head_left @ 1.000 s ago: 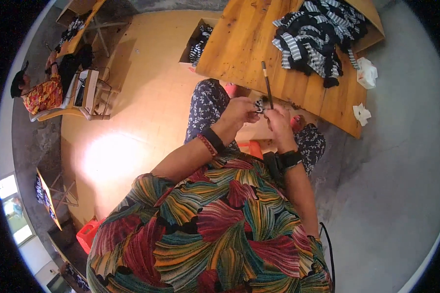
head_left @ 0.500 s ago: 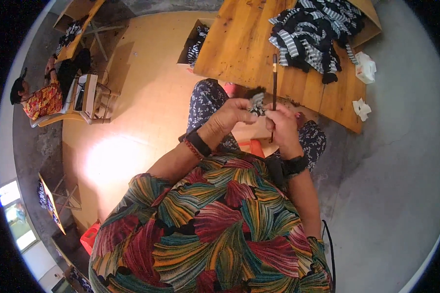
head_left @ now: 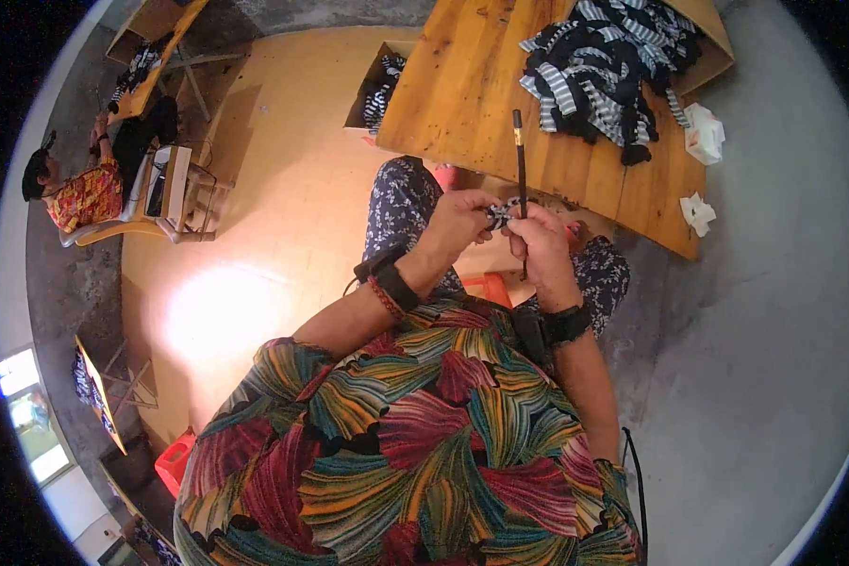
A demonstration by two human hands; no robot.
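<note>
Both my hands meet above my lap, just short of the wooden table's near edge. My left hand point(head_left: 458, 228) is closed, pinching a small black, grey and white striped fabric piece point(head_left: 500, 217). Against the fabric's other side press the fingers of my right hand point(head_left: 543, 247). That hand also grips a thin dark stick point(head_left: 521, 165), like a chopstick, with a gold band near its top. The stick stands nearly upright, tilted slightly left at the top. Fingers hide much of the fabric and part of the stick.
The wooden table point(head_left: 462, 99) bears a heap of black and striped fabric pieces point(head_left: 599, 80) beside a cardboard box point(head_left: 712, 57). A white tissue pack point(head_left: 705, 134) and crumpled tissue point(head_left: 697, 214) lie at its right edge. Another person point(head_left: 85, 193) sits far left.
My left hand has shifted slightly right and turned, closer to the right hand. The fabric is bunched smaller between the fingers. The stick's top has tipped left and dropped a little.
</note>
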